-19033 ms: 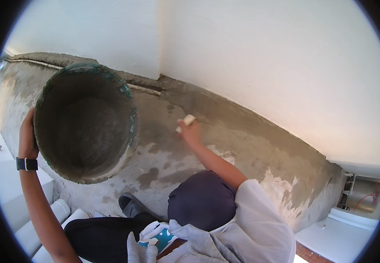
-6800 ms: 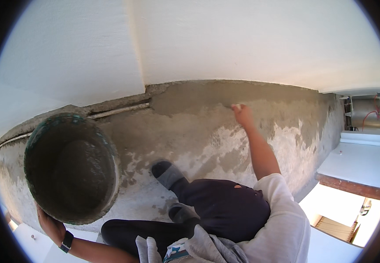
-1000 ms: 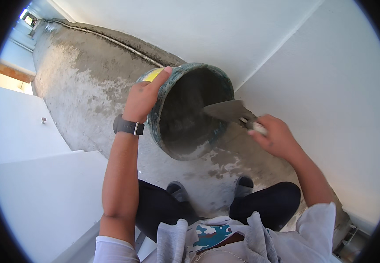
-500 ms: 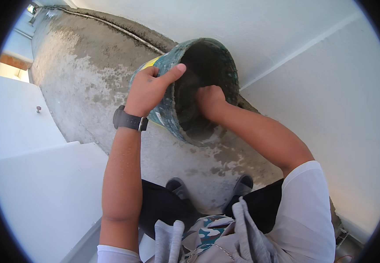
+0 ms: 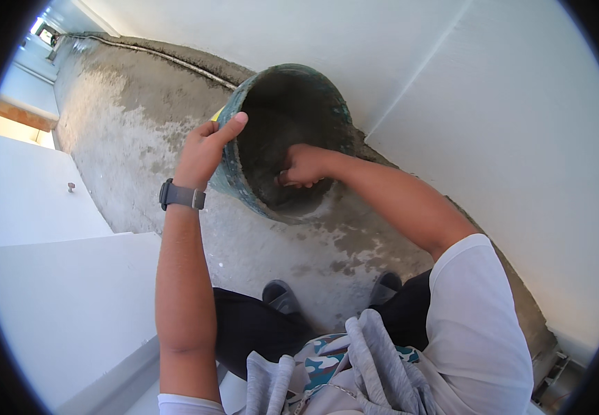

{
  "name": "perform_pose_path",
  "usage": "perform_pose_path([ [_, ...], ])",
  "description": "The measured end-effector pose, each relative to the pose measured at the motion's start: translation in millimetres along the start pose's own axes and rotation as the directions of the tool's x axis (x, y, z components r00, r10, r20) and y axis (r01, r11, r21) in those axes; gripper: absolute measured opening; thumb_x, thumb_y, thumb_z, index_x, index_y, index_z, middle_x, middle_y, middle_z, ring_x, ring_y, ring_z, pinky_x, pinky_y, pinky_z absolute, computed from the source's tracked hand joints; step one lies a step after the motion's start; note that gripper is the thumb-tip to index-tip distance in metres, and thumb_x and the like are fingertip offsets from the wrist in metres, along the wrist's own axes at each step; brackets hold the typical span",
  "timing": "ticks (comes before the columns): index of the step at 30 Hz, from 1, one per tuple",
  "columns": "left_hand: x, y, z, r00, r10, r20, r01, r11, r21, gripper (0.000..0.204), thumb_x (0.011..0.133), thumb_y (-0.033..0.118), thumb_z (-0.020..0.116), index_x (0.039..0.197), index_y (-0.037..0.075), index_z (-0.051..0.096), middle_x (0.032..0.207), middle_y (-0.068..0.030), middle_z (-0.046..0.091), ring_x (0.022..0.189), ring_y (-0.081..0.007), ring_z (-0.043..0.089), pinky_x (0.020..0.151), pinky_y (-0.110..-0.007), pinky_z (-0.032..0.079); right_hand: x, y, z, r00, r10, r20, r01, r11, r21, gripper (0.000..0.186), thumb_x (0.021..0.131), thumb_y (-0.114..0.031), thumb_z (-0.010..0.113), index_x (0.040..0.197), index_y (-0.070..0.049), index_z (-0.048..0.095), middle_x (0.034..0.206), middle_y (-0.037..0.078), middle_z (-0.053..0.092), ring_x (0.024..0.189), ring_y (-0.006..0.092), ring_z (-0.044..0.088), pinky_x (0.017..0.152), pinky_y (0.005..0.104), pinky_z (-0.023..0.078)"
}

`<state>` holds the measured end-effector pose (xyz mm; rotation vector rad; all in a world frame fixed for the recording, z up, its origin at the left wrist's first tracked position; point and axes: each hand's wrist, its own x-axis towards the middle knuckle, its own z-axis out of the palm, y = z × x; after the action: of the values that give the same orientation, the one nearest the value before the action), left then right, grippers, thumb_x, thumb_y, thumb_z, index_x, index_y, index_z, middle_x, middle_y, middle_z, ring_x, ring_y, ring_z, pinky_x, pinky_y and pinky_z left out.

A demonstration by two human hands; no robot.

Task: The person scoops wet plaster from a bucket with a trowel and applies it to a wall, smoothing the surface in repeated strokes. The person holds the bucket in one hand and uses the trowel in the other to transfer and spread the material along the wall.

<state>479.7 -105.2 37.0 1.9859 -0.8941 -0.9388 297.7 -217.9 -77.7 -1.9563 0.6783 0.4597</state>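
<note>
A worn blue-green bucket, speckled with dried grey residue, is tilted so that its mouth faces me. My left hand is closed on the bucket's left side, the thumb lying over the rim. Inside the dark mouth is my right hand, its fingers curled near the inner wall. A small pale bit shows by these fingers, too little to name. Grey residue coats the inside, and the bottom is in shadow.
A white wall rises just behind and right of the bucket. Along its foot runs a thin pipe. Wet patches mark the concrete floor. At left stands a white ledge; my sandalled feet are below the bucket.
The bucket's mouth has turned more toward me and shifted slightly left, my left hand with it. Inside it, my right hand has moved left and down.
</note>
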Motion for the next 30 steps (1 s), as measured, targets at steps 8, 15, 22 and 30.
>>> perform_pose_path([
  [8,21,-18,-15,0.998,-0.03,-0.051,0.032,0.999,0.042,0.086,0.081,0.062,0.076,0.122,-0.012,0.065,0.122,-0.0198,0.067,0.118,-0.0261,0.059,0.107,-0.035,0.04,-82,20,-54,0.994,0.018,-0.11,-0.001,0.989,0.15,0.043,0.09,-0.042,0.069,0.086,0.001,0.074,0.068,0.007,0.067,0.053,0.0151,0.06,0.052,0.0317,0.05],
  [15,39,-35,-26,0.997,-0.064,0.031,0.068,0.989,-0.133,0.058,0.088,0.06,0.07,0.101,0.004,0.073,0.078,0.0031,0.061,0.065,-0.0087,0.051,0.062,-0.025,0.04,-173,84,-80,0.956,0.18,-0.229,-0.151,0.979,0.138,0.041,0.091,-0.039,0.069,0.081,0.001,0.072,0.065,0.005,0.065,0.051,0.0115,0.057,0.049,0.0286,0.044],
  [22,28,-41,-30,0.99,-0.071,0.124,0.099,0.966,-0.238,0.063,0.093,0.058,0.066,0.118,0.001,0.068,0.099,-0.0061,0.072,0.081,-0.0143,0.066,0.075,-0.029,0.053,-185,200,7,0.77,0.185,-0.61,-0.185,0.981,0.064,0.036,0.088,-0.032,0.069,0.075,0.001,0.066,0.07,0.015,0.068,0.064,0.0299,0.065,0.064,0.0437,0.051],
  [30,15,-42,-31,0.991,-0.065,0.113,0.09,0.968,-0.233,0.068,0.09,0.061,0.067,0.125,0.002,0.064,0.105,-0.008,0.069,0.088,-0.0158,0.065,0.073,-0.032,0.055,-96,285,157,0.551,0.241,-0.799,-0.435,0.9,-0.028,0.036,0.09,-0.023,0.068,0.115,-0.001,0.054,0.113,0.024,0.059,0.102,0.0446,0.061,0.085,0.0531,0.05],
])
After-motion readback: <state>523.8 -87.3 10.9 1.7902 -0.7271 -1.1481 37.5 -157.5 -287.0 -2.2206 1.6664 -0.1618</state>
